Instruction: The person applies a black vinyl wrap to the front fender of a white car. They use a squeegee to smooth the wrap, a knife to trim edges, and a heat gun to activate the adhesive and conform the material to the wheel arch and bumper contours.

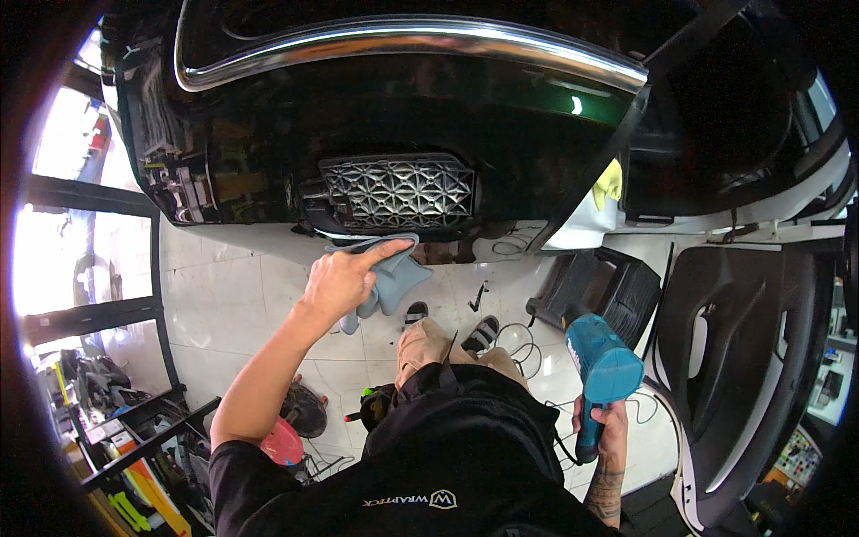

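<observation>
My left hand [338, 285] grips a blue-grey cloth [400, 282], its index finger stretched along the fold. The cloth reaches the lower edge of a glossy black car panel [537, 134], just under a patterned silvery grille insert [403, 192]. Whether the cloth presses on the panel I cannot tell. Down at my right side, my right hand [611, 431] is wrapped round the handle of a teal heat gun [613, 365]. Its dark nozzle points up and away from me, apart from the panel. Chrome trim [403, 34] curves across the panel's upper part.
A black step stool [595, 291] stands beyond the heat gun. At the right leans a dark door panel [761, 340]. Cables [530, 347] and a small black object [480, 295] lie on the tiled floor. A cluttered shelf [116, 438] and a red round seat [284, 445] are at the left.
</observation>
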The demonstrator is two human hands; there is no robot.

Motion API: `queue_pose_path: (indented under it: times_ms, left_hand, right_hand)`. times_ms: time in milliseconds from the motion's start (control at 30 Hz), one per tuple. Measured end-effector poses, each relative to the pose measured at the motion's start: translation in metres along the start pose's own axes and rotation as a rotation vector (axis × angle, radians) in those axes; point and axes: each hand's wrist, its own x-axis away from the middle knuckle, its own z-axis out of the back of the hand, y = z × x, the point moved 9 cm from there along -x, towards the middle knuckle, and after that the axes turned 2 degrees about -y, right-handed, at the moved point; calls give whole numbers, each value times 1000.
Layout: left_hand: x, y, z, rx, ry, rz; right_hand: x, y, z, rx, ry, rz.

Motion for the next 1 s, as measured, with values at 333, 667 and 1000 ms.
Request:
queue_pose_path:
  times_ms: [333,667,1000]
  left_hand:
    - [2,-13,7,-99,-78,-10]
    - [9,-28,18,-178,-113,-9]
    - [19,-44,34,-322,-85,-75]
  right_hand:
    - [8,-2,-18,-36,-3,36]
    - [16,8,-30,-52,-2,75]
    - [34,26,-41,-84,31,116]
